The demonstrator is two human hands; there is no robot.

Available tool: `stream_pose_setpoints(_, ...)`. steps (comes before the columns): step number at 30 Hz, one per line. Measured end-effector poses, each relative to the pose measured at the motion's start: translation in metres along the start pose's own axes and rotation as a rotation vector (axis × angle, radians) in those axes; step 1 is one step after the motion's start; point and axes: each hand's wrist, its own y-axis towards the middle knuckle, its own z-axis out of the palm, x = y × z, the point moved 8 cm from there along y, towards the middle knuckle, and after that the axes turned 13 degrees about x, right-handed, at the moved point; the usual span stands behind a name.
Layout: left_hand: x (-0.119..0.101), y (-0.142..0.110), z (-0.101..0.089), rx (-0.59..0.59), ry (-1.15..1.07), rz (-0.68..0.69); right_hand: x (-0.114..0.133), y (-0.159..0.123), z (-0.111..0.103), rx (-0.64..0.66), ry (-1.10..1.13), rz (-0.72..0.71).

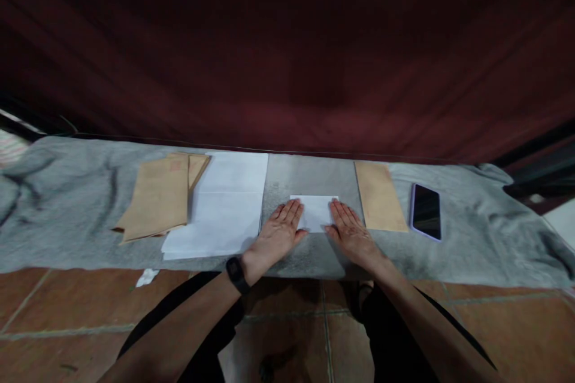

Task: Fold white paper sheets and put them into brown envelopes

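A small white piece of folded paper [317, 210] lies flat on the grey cloth in front of me. My left hand [282, 228] rests on its left end, palm down with the fingers stretched out. On the right end lies my right hand [353, 232], also flat with its fingers extended. Both hands cover the paper's side edges, so only its middle shows. Left of my left hand is a stack of white paper sheets [229, 203]. Nearest to my right hand on the other side is a single brown envelope [381, 196].
Several brown envelopes [159, 197] are piled left of the sheets, partly overlapping them. A phone [426, 210] in a purple case lies at the right. The grey cloth [485, 227] covers a narrow surface before a dark red curtain [287, 72]. A white scrap [147, 277] lies on the tiled floor.
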Motion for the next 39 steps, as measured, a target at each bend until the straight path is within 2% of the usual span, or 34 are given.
stream_pose_setpoints(7,0.000,-0.001,0.004,0.095,0.081,0.084,-0.009,-0.002,0.000,0.036,0.021,0.001)
stream_pose_setpoints(14,-0.008,-0.007,0.013,0.109,0.168,0.126,-0.006,-0.003,-0.007,0.041,0.036,0.004)
stream_pose_setpoints(18,-0.006,-0.007,-0.006,0.058,0.101,0.132,0.000,0.000,-0.015,0.042,0.068,-0.046)
stream_pose_setpoints(21,0.000,-0.006,-0.035,-0.061,-0.127,0.145,0.000,0.004,-0.030,0.016,0.156,-0.091)
stream_pose_setpoints(25,0.023,-0.005,-0.067,-0.296,-0.609,0.068,-0.015,0.007,-0.052,-0.077,0.442,-0.031)
stream_pose_setpoints(27,0.038,-0.004,-0.069,-0.375,-0.914,-0.023,-0.023,0.008,-0.059,-0.140,0.648,0.026)
stream_pose_setpoints(29,0.049,0.000,-0.062,-0.405,-1.212,-0.099,-0.031,0.008,-0.059,-0.201,0.855,0.098)
stream_pose_setpoints(32,0.053,0.008,-0.049,-0.407,-1.458,-0.150,-0.039,0.013,-0.047,-0.238,1.092,0.211)
stream_pose_setpoints(35,0.052,0.016,-0.037,-0.383,-1.383,-0.163,-0.041,0.020,-0.035,-0.219,1.102,0.251)
stream_pose_setpoints(39,0.048,0.020,-0.030,-0.314,-0.990,-0.234,-0.042,0.023,-0.028,-0.160,0.794,0.315)
